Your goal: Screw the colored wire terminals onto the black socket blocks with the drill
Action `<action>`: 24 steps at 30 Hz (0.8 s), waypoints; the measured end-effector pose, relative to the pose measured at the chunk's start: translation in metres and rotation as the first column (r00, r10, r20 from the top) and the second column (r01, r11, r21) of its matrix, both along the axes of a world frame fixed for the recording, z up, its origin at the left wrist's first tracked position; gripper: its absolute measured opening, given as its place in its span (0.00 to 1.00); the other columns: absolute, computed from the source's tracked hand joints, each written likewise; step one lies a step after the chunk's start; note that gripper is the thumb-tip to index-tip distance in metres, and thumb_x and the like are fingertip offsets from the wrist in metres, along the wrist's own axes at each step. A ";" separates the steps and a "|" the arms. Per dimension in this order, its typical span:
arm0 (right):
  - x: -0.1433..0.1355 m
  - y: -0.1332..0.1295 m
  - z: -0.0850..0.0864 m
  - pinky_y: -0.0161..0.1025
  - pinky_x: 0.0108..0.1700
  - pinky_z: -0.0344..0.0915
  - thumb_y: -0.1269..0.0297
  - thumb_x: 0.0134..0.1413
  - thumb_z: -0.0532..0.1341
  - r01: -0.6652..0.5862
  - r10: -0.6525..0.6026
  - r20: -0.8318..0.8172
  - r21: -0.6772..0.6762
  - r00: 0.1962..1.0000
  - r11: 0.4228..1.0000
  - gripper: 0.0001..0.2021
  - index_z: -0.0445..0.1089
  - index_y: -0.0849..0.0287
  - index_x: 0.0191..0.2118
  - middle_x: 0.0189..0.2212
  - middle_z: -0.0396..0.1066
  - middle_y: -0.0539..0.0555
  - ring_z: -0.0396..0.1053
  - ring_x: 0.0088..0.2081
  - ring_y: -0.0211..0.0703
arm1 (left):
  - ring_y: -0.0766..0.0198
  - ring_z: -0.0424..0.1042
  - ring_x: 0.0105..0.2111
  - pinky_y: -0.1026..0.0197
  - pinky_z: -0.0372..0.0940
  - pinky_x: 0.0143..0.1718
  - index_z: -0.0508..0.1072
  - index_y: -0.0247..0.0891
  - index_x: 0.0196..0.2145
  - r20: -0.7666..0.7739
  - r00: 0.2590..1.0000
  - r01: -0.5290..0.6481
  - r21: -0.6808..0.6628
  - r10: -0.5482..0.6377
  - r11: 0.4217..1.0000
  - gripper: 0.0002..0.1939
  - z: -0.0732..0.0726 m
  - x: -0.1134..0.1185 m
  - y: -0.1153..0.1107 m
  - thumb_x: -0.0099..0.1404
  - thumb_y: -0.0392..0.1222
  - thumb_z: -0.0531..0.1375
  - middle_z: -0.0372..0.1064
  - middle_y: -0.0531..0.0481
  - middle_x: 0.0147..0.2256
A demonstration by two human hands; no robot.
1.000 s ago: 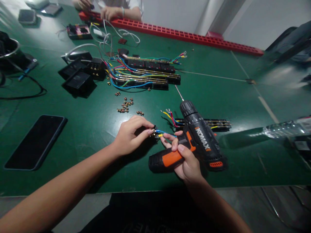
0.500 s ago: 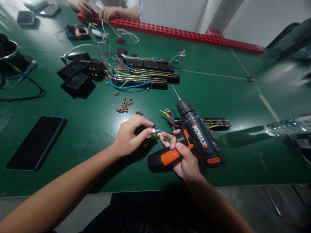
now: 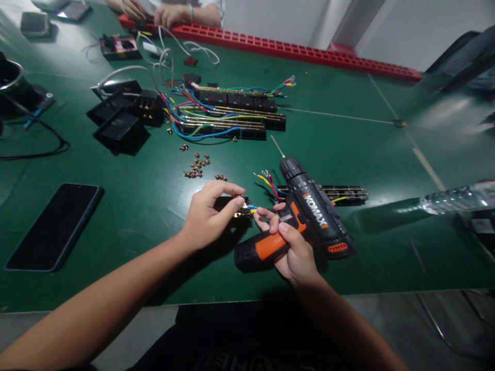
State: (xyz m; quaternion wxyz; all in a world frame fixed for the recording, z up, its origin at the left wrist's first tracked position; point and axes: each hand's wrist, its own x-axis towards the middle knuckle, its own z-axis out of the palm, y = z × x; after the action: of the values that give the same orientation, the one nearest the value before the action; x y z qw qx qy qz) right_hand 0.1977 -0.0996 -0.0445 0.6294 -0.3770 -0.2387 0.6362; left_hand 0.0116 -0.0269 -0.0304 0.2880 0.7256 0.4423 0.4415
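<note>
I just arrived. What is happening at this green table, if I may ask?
The person's right grip holds a drill, its bit pointing away from the small block. The left grip has thumb and finger at that block, beside blue and yellow wires; whether they pinch anything is too small to tell. Loose screws lie beyond on the table, and wired strips lie farther off.

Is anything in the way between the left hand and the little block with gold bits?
Nothing that I can see. The left hand is right at the block, and the drill in the right hand is off to one side.
</note>
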 end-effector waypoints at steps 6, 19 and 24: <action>0.000 0.001 0.000 0.62 0.72 0.57 0.61 0.54 0.70 0.001 -0.001 -0.005 0.006 1.000 1.000 0.16 0.70 0.53 0.47 0.26 0.69 0.47 0.74 0.55 0.48 | 0.59 0.78 0.41 0.53 0.71 0.49 0.79 0.38 0.41 -0.008 0.998 -0.054 0.014 0.054 0.998 0.08 -0.003 0.005 0.000 0.69 0.44 0.64 0.81 0.47 0.39; 0.000 0.001 0.001 0.64 0.73 0.57 0.60 0.54 0.70 -0.018 0.018 -0.003 -0.002 1.000 1.000 0.17 0.67 0.53 0.47 0.26 0.70 0.46 0.74 0.59 0.52 | 0.59 0.77 0.41 0.56 0.71 0.46 0.81 0.38 0.44 -0.100 0.991 0.092 0.057 -0.086 0.994 0.08 -0.003 -0.001 0.005 0.70 0.43 0.65 0.81 0.47 0.39; 0.000 0.001 0.000 0.63 0.72 0.58 0.59 0.55 0.70 -0.025 0.025 -0.008 0.005 1.000 1.000 0.18 0.67 0.53 0.48 0.26 0.70 0.46 0.73 0.60 0.53 | 0.60 0.76 0.41 0.58 0.70 0.44 0.82 0.41 0.41 -0.261 0.940 0.263 0.147 -0.219 0.954 0.05 0.002 -0.009 0.018 0.70 0.42 0.66 0.81 0.50 0.35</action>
State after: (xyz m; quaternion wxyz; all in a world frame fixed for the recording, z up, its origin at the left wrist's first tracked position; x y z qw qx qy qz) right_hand 0.1975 -0.0983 -0.0448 0.6233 -0.3700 -0.2425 0.6448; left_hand 0.0021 -0.0089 -0.0282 0.2173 0.8458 0.3399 0.3491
